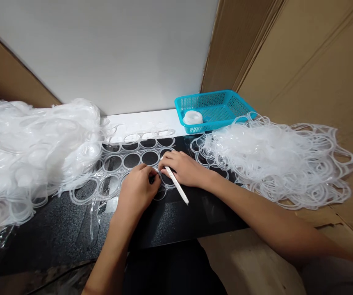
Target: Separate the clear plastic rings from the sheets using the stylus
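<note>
A clear plastic sheet with rows of round cut-outs (121, 159) lies over the black tabletop. My left hand (141, 184) is closed at the sheet's near edge, its thumb and fingers pinched on the plastic around a ring. Just right of it, my right hand (181, 166) holds a thin white stick-like tool (178, 186), which slants down toward me. The fingertips of my right hand rest near the sheet's right part, close to my left hand. What lies directly under the fingertips is hidden.
A large pile of clear plastic sheets (37, 147) fills the left side. Another tangled heap of plastic (271, 159) lies at the right. Behind it, a blue basket (225, 123) holds stacked white rings (192, 118). Cardboard (320, 65) and a white panel (127, 53) stand behind.
</note>
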Available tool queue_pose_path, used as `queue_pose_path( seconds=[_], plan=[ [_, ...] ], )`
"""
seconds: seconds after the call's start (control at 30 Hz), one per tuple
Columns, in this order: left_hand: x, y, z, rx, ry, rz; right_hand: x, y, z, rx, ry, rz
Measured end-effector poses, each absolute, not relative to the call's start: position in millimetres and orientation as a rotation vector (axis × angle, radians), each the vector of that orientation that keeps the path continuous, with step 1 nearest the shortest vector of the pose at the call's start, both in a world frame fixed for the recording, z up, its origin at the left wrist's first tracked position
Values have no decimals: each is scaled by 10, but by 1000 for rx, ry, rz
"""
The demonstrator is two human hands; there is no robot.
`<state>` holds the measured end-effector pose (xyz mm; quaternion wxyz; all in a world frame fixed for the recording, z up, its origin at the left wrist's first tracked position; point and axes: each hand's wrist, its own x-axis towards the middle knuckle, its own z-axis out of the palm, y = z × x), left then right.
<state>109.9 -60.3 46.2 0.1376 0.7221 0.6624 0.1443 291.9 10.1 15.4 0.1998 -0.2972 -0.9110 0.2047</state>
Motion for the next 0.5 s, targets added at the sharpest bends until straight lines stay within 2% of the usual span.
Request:
queue_pose_path(
  seconds=[0.23, 0.5],
  plan=[
    [1116, -595, 514, 2191, 1825, 238, 2907, 74, 173, -862, -2590, 477],
    [1052, -879, 375, 2347, 1809, 252, 2882, 65, 189, -905, -2590, 468]
  ],
)
